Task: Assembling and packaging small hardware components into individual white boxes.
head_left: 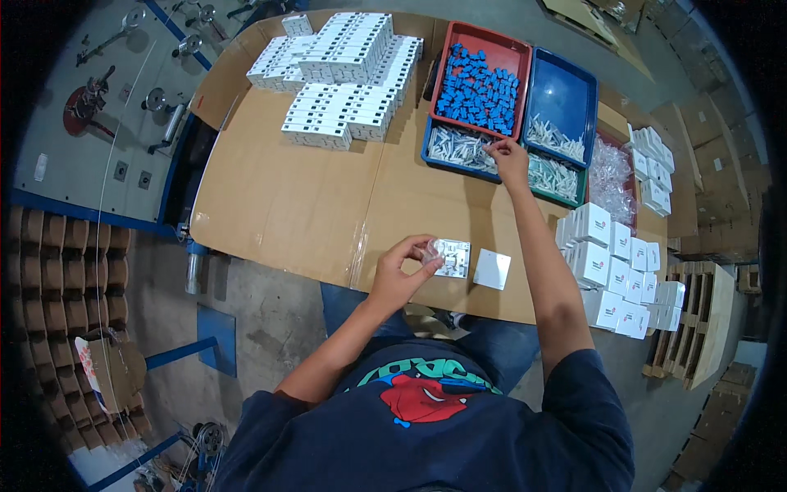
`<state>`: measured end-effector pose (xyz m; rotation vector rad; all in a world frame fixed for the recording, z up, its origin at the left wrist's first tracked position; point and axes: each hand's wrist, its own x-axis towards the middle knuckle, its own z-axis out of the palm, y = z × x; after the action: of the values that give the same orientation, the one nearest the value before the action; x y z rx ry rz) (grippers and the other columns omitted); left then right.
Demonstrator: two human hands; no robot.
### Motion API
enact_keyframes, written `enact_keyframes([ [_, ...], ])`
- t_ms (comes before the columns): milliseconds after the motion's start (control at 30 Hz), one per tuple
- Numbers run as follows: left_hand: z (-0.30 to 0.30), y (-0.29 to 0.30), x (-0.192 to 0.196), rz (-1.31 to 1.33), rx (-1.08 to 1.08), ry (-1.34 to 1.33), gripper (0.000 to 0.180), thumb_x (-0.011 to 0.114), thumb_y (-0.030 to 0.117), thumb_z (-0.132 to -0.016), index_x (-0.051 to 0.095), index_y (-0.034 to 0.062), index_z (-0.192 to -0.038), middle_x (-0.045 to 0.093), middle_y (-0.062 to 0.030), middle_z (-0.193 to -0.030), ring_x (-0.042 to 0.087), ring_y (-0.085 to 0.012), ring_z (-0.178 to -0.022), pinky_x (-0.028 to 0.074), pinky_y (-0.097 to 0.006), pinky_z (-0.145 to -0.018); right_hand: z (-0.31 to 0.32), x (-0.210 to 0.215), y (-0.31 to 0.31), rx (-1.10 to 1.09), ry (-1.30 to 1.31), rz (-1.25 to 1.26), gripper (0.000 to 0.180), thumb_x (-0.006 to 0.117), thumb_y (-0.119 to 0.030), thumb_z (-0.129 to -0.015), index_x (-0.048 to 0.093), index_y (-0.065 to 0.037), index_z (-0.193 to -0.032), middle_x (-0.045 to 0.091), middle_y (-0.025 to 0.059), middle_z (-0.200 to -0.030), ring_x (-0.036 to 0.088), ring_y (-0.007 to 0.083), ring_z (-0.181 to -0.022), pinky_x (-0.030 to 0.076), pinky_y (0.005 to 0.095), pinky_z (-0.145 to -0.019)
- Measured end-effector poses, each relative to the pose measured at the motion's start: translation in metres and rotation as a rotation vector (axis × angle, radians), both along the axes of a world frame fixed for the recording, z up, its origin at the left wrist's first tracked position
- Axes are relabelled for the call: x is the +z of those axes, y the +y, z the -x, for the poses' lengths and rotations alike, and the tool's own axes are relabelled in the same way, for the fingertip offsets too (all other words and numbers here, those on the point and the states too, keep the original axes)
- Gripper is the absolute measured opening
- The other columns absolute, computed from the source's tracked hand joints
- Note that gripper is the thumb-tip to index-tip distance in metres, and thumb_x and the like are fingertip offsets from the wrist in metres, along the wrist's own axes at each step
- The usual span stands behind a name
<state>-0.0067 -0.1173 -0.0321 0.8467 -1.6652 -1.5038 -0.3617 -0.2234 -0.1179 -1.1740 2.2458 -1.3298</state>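
Observation:
My left hand [399,277] is closed, thumb and fingers pinching a small clear plastic packet [432,253]. The packet lies over the left edge of a square white box [453,259], whose inner parts show. Just right of the box, a flat white square piece [492,270], like a cover, lies on the cardboard. My right hand [510,159] reaches far forward with its fingertips pinched together. They are over the right end of a blue tray of small whitish pieces [461,148], beside a green tray [566,199]. Whatever is between those fingertips is too small to make out.
A red tray [525,57] of blue plugs and a blue tray [566,78] stand at the back. Stacked white boxes [340,78] fill the far left. At right are a pile of clear plastic packets [611,180] and more white boxes [615,271] along the table edge.

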Motion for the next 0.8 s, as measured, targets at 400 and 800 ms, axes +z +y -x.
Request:
enact_keyframes([
  [400,0.019,-0.009,0.002,0.174,0.029,-0.04,0.04,0.082,0.015,-0.083,0.069,0.0025,-0.119,0.071,-0.0099,-0.103,0.065,-0.0186,-0.084,0.052,-0.03,-0.076,-0.159,0.136,0.145,0.305,-0.509,0.073,0.007,0.08,-0.004,-0.085,0.074,-0.002,-0.087,0.066,-0.0031,-0.075,0.049,0.0017,-0.065,0.039,0.0213,-0.056],
  [800,0.036,-0.004,0.003,0.104,-0.01,0.027,0.038,0.081,0.011,-0.086,0.068,-0.0003,-0.12,0.074,-0.0107,-0.109,0.071,-0.0184,-0.103,0.055,-0.033,-0.093,-0.135,0.139,0.159,0.385,-0.254,0.092,0.026,0.064,-0.019,-0.102,0.073,0.004,-0.092,0.063,0.0059,-0.084,0.062,0.0136,-0.078,0.049,0.0276,-0.069],
])
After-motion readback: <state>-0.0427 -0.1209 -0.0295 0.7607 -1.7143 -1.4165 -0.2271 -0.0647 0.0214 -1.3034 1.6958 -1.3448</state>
